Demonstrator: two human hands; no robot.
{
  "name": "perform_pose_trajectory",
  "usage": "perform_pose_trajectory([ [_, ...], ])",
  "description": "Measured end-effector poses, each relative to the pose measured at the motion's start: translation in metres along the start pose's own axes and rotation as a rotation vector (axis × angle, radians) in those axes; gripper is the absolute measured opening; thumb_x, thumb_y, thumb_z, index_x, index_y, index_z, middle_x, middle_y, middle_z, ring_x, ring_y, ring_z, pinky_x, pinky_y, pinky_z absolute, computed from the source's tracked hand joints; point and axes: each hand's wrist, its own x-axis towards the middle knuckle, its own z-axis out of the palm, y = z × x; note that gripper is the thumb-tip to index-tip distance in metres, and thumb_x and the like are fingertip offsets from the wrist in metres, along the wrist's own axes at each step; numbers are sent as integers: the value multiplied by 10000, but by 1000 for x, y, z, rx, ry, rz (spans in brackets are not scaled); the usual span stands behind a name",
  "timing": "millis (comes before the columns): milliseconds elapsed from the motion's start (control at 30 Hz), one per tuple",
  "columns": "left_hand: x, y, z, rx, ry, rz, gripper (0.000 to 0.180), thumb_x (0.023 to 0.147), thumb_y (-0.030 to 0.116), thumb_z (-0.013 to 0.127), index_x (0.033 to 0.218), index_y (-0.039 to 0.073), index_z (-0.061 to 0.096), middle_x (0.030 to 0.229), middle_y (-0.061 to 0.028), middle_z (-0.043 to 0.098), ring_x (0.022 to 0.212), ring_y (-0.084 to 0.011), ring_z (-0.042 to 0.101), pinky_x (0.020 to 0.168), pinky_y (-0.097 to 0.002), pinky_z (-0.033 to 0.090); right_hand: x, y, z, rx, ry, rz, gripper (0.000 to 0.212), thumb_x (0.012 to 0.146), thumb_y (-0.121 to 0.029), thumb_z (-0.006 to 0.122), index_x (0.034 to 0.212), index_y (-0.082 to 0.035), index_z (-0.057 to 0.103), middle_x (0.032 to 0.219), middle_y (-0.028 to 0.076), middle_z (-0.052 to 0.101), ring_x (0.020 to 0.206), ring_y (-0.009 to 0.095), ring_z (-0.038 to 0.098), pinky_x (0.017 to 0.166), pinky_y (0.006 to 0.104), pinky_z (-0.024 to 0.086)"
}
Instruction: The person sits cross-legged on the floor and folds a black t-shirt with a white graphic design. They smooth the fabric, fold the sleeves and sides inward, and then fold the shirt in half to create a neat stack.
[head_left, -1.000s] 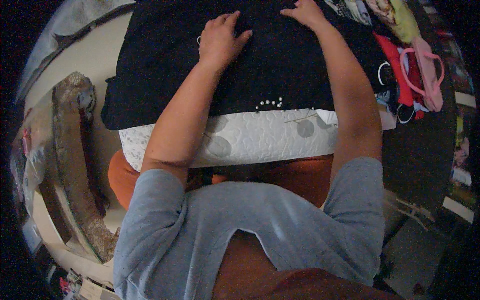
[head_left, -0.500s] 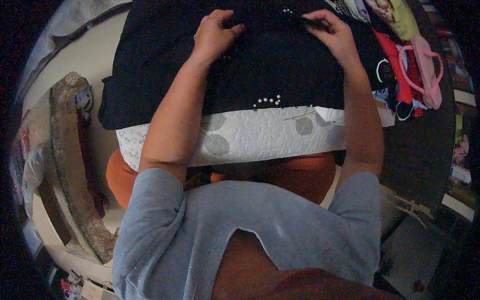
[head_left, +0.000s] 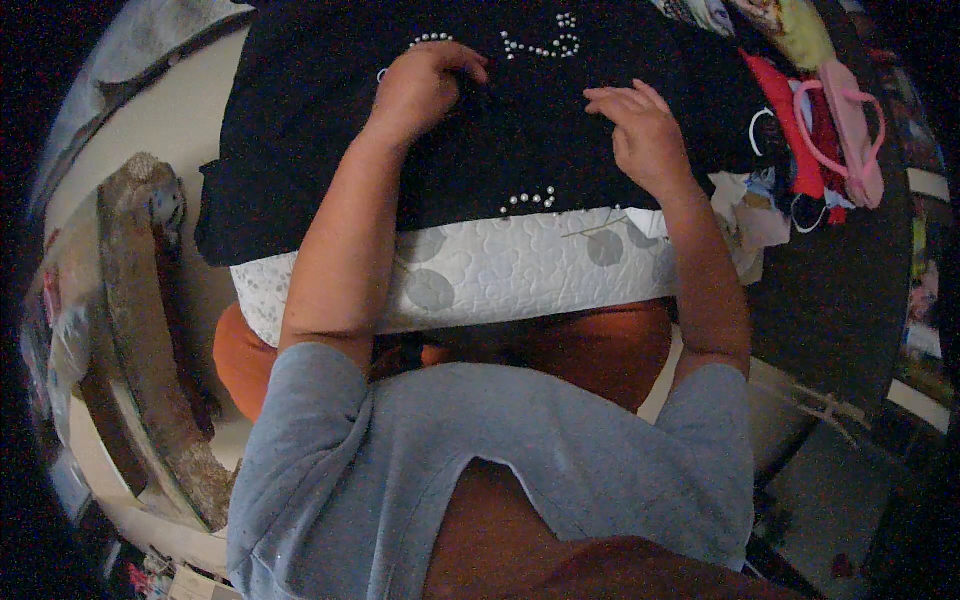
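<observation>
A black cloth [head_left: 310,150] lies spread in front of me, with small white pearl beads on it. Rows of beads [head_left: 540,50] show near its far middle, and more beads [head_left: 430,38] lie beyond my left hand. Another few beads [head_left: 527,198] are close to the near edge. Over the cloth's left part, my left hand [head_left: 425,85] is bent with its fingers drawn together; whatever they hold, if anything, is hidden. My right hand [head_left: 645,135] hovers above the cloth's right side, fingers stretched out and nothing visible in them.
Beneath the cloth, a white quilted pad with grey leaf prints [head_left: 510,265] rests by my lap. At right are a pink strap-like item [head_left: 850,130], red fabric [head_left: 790,120] and crumpled pale paper or cloth [head_left: 755,220]. A brown, rough-edged piece [head_left: 150,330] stands at left.
My right hand has moved nearer and slightly left, and its fingers have straightened. My left hand has come a little closer to me. More of the far beads now shows.
</observation>
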Motion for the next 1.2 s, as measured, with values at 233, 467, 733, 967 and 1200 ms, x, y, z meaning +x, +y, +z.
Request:
perform_pose_trajectory([
  [233,-8,27,32,418,-95,415,421,920,263,490,1327,161,466,1412,-19,416,1360,-268,284,1105,-517,191,17,-23,28,-98,101,152,378,892,-197,448,1246,-83,516,1325,109,495,1245,278,438,1084,452,265],
  [467,-7,24,26,365,-231,292,431,945,385,449,1305,154,496,1425,-27,399,1374,-261,252,1106,-520,180,65,-13,2,79,29,379,468,926,-402,461,1263,-81,514,1285,143,525,1163,300,517,1029,456,336],
  [733,1,18,23,-230,22,62,276,910,219,548,1163,133,617,1225,-60,594,1248,-281,460,1081,-499,262,232,82,13,144,310,374,446,830,-439,549,1059,-71,654,1034,182,648,984,358,607,870,409,475],
  [967,-8,19,30,436,-181,301,406,943,352,431,1340,269,445,1453,2,347,1351,-293,282,1100,-535,175,289,154,65,-163,-59,711,626,850,-513,500,1362,-159,431,1366,150,449,1233,361,442,1010,484,361],
  [1200,-8,20,25,379,-154,275,395,935,340,449,1317,245,477,1431,-8,379,1341,-279,297,1100,-528,177,293,151,62,-224,-163,826,658,783,-533,596,1307,-145,505,1348,120,480,1236,332,455,1005,510,350],
])
